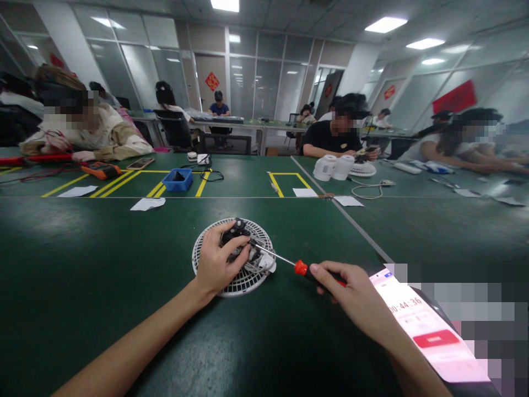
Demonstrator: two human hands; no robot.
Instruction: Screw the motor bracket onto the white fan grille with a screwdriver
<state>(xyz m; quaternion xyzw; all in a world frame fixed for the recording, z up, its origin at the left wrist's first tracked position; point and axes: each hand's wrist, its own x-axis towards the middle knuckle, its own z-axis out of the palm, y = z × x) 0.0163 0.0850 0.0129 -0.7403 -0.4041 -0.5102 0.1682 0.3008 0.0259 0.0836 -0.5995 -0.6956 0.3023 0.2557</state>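
Fan guard (240, 288), one round white piece, lay on the green table (165, 336) in the head view, with one dark motor (231, 237) on top of it. The left hand (218, 262) rested over the guard's left part, its fingers bent and pinching the motor. The right hand (351, 284), to the right of the guard, was closed around the handle of one red-and-black screwdriver (301, 268), whose shaft reached the motor. One lit phone (430, 331) lay farther right of the guard. Beyond the guard, to its left, were one blue box (177, 181), one orange meter (101, 170) and two paper slips (147, 204); beyond it to the right stood two white housings (325, 167).
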